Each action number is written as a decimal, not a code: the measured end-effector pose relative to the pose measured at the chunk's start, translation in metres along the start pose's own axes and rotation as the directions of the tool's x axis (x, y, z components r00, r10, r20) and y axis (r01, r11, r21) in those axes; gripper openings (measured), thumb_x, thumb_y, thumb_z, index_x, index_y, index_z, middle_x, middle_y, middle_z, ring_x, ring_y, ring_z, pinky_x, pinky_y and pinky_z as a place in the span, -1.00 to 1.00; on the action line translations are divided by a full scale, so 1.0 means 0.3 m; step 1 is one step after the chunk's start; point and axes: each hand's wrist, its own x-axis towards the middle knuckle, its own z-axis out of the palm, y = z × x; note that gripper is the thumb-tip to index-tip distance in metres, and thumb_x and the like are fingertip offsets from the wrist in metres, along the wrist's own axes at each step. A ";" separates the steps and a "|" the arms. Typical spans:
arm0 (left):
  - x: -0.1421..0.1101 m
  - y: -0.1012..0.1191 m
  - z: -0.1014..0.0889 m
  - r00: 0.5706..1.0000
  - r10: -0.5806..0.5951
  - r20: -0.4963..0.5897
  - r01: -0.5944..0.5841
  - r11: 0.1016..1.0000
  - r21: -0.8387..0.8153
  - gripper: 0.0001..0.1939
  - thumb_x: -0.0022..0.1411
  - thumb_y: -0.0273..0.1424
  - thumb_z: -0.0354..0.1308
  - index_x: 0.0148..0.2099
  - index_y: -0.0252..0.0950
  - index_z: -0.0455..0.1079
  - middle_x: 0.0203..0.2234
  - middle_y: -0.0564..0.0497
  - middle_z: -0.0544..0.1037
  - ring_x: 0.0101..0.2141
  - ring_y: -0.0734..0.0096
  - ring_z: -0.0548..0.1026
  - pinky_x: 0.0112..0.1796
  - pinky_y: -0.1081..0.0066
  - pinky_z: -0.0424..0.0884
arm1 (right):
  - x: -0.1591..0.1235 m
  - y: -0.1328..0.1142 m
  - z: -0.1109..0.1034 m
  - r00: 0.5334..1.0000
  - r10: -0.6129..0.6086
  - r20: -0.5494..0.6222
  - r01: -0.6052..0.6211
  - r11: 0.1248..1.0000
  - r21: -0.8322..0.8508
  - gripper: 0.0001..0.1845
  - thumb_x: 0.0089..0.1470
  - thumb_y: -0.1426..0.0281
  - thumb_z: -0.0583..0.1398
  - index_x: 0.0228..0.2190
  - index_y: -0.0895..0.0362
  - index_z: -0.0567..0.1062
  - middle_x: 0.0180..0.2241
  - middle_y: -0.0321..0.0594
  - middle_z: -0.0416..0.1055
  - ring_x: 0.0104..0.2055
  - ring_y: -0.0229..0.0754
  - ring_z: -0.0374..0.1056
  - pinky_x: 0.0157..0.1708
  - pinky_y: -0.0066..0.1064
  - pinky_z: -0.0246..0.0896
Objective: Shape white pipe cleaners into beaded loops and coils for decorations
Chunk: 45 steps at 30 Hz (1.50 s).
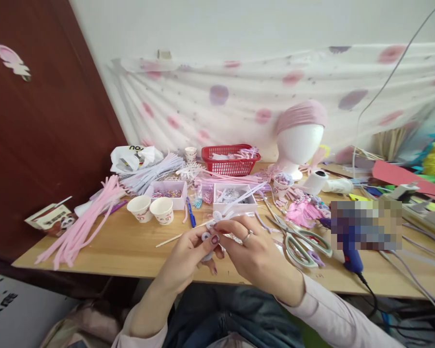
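Close to the table's front edge, both my hands meet around a pale lavender pipe cleaner piece [216, 217] with small curled loops. My left hand [190, 256] pinches its lower part between thumb and fingers. From the other side my right hand [252, 249], with a ring on one finger, closes its fingertips on the upper part. The fingers cover much of the piece. A thin wooden stick [169, 240] extends from the table toward the fingers; whether it touches them I cannot tell. Just behind sits a white box [235, 208] with pale pieces and strips in it.
Two paper cups [139, 209], a blue pen [191, 212] and a bundle of pink pipe cleaners [83, 222] lie to the left. Scissors [300, 241] and a blue glue gun [352, 253] are on the right. Behind stand a red basket [230, 167] and a foam head [299, 145].
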 end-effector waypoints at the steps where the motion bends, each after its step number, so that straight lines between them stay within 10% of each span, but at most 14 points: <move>1: 0.002 -0.013 0.010 1.000 0.017 -0.016 -0.017 1.000 -0.003 -0.66 0.04 -0.15 0.38 -0.37 -0.35 0.48 -0.60 0.08 0.40 -0.64 0.62 0.27 -0.67 0.60 0.35 | -0.022 -0.002 -0.010 0.996 0.093 -0.015 -0.091 0.992 0.090 -0.77 0.27 0.57 0.07 -0.17 0.19 0.51 -0.12 -0.05 0.48 -0.14 -0.07 0.34 -0.17 -0.24 0.30; 3: 0.002 -0.037 0.026 1.000 0.027 -0.016 -0.026 0.999 0.027 -0.66 0.09 -0.14 0.34 -0.29 -0.36 0.51 -0.60 0.07 0.40 -0.64 0.60 0.30 -0.67 0.59 0.33 | -0.069 -0.002 -0.022 0.905 0.414 -0.097 -0.372 0.882 0.288 -0.81 0.25 0.50 0.13 -0.13 0.11 0.48 -0.19 -0.13 0.48 -0.15 -0.10 0.39 -0.21 -0.30 0.34; 5: 0.001 -0.060 0.039 1.000 0.000 0.030 -0.003 0.996 0.092 -0.64 0.15 -0.16 0.30 -0.18 -0.37 0.52 -0.58 0.06 0.41 -0.63 0.59 0.32 -0.66 0.58 0.33 | -0.110 0.001 -0.022 0.684 0.724 -0.092 -0.595 0.626 0.504 -0.93 0.22 0.38 0.21 -0.23 0.08 0.46 -0.35 -0.23 0.46 -0.34 -0.18 0.42 -0.42 -0.41 0.33; 8: 0.000 -0.091 0.053 0.995 -0.038 0.090 0.023 0.986 0.163 -0.55 0.23 -0.19 0.22 0.10 -0.31 0.39 -0.55 0.07 0.43 -0.65 0.60 0.30 -0.67 0.59 0.28 | -0.147 0.012 -0.002 0.524 0.838 0.153 -0.653 0.280 0.704 -0.79 0.11 0.23 0.30 -0.34 0.10 0.44 -0.44 -0.27 0.46 -0.45 -0.22 0.42 -0.54 -0.48 0.30; 12: 0.005 -0.116 0.075 0.998 -0.026 0.062 0.014 0.981 0.191 -0.38 0.29 -0.22 0.16 0.32 -0.16 0.07 -0.47 0.08 0.46 -0.59 0.56 0.35 -0.63 0.58 0.28 | -0.162 0.026 0.030 0.539 0.822 0.183 -0.557 0.185 0.810 -0.81 0.08 0.26 0.32 -0.42 0.12 0.50 -0.39 -0.24 0.46 -0.30 -0.17 0.46 -0.31 -0.39 0.42; 27: 0.047 -0.160 0.143 0.999 -0.031 -0.016 0.033 0.983 0.178 -0.57 0.25 -0.18 0.17 0.06 -0.33 0.37 -0.54 0.09 0.36 -0.54 0.49 0.34 -0.61 0.55 0.30 | -0.187 0.047 0.061 0.417 0.902 0.114 -0.504 0.125 0.854 -0.85 0.09 0.32 0.30 -0.42 0.11 0.47 -0.46 -0.34 0.41 -0.46 -0.30 0.33 -0.42 -0.46 0.30; 45: 0.031 -0.191 0.132 0.994 -0.106 -0.034 0.106 0.994 0.015 -0.49 0.27 0.05 0.01 -0.20 -0.33 0.41 -0.52 0.07 0.34 -0.62 0.58 0.23 -0.65 0.57 0.20 | -0.214 0.051 0.076 0.453 0.891 -0.004 -0.615 0.316 0.723 -0.80 0.12 0.30 0.26 -0.50 0.10 0.53 -0.26 -0.18 0.47 -0.14 -0.07 0.38 -0.08 -0.22 0.21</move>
